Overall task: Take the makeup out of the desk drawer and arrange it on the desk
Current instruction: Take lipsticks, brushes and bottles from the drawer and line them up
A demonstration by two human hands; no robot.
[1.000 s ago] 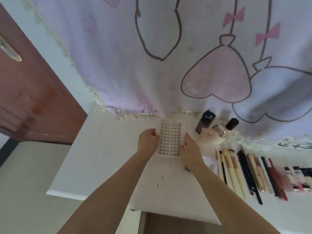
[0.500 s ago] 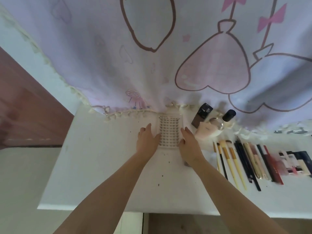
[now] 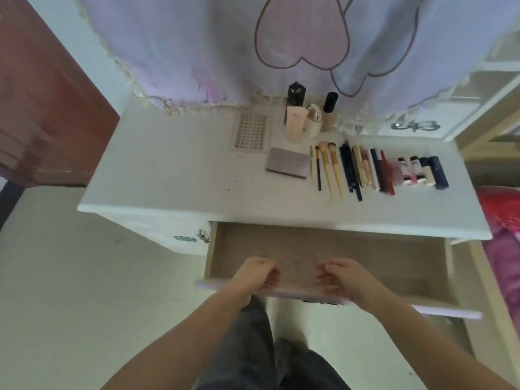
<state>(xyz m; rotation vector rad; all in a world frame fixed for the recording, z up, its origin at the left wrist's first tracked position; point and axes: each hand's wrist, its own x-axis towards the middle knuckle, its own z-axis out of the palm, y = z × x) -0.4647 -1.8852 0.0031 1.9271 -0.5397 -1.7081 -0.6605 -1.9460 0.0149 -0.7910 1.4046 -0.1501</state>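
Note:
The desk drawer [image 3: 380,257] stands pulled out, and only its bare brown floor shows. My left hand [image 3: 259,274] and my right hand [image 3: 342,280] sit side by side at the drawer's blurred front panel [image 3: 439,309], fingers curled over its top edge. On the white desk [image 3: 168,170] lie a clear lash sheet [image 3: 251,132], a grey palette [image 3: 287,163], a row of brushes [image 3: 327,170], dark pencils [image 3: 350,170] and several lipsticks [image 3: 422,171]. Bottles [image 3: 295,123] stand at the back.
A pale printed curtain [image 3: 197,38] hangs to the desk's back edge. A brown door [image 3: 42,108] is at the left. Pink-red bedding [image 3: 503,226] and a white shelf [image 3: 492,88] are at the right. My dark trouser legs [image 3: 247,347] are below the drawer.
Both hands left the lash sheet on the desk and came down to the drawer's front. My view dropped, so the open drawer and the grey palette now show.

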